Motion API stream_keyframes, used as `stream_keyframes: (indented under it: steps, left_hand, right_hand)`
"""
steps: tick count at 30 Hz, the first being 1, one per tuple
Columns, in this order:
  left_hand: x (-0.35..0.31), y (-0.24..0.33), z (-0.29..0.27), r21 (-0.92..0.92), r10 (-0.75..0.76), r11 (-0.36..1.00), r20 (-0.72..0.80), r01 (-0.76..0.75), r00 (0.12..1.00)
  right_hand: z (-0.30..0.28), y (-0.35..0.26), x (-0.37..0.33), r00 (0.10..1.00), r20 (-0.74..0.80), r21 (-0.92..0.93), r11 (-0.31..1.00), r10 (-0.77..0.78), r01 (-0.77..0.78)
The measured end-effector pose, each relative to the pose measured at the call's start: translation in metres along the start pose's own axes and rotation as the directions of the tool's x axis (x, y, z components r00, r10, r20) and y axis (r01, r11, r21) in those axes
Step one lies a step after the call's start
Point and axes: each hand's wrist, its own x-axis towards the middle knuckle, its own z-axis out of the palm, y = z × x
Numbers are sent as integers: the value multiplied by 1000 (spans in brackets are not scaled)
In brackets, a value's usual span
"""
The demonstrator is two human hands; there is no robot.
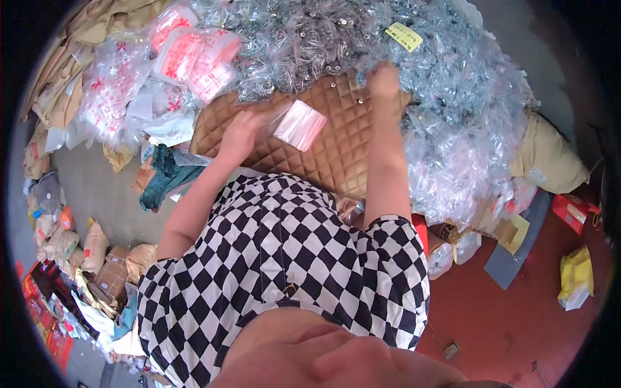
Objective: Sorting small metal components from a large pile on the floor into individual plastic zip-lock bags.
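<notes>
A brown quilted pad lies in front of me. On it rests a stack of small clear plastic bags with red edges. My left hand is closed at the pad's left side, with a thin clear plastic bag at its fingers, beside the stack. My right hand reaches to the pad's far right edge, where it meets a big heap of filled clear bags. Its fingers look curled among the plastic; what they hold is hidden. Small metal pieces show in several bags.
Larger packs of clear bags with red print lie at the back left. A yellow note sits on the heap. A tan sack stands at right, a yellow bag on the red floor. Sacks and cartons fill the lower left.
</notes>
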Motion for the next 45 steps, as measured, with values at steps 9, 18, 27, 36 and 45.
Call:
stream_keyframes:
  steps: [9,18,27,36,45]
  left_hand:
    - [-3,9,-43,-468,-268,868,-161,166,950]
    - [32,29,-46,-295,37,954,-78,-58,996]
    - [46,17,-59,137,356,934,-328,-329,875]
    - [43,44,-37,-9,-111,993,209,116,971]
    - [43,71,-10,-288,412,890,177,-353,894]
  right_hand:
    - [-127,-2,-94,837,348,755,-655,422,17]
    - [-74,-75,-210,591,807,491,-532,-21,-690]
    - [-73,-64,-260,498,853,248,-717,-157,-651]
    - [-123,-64,-211,608,793,579,-374,48,-725]
    - [-169,-109,-158,883,379,584,811,-278,4]
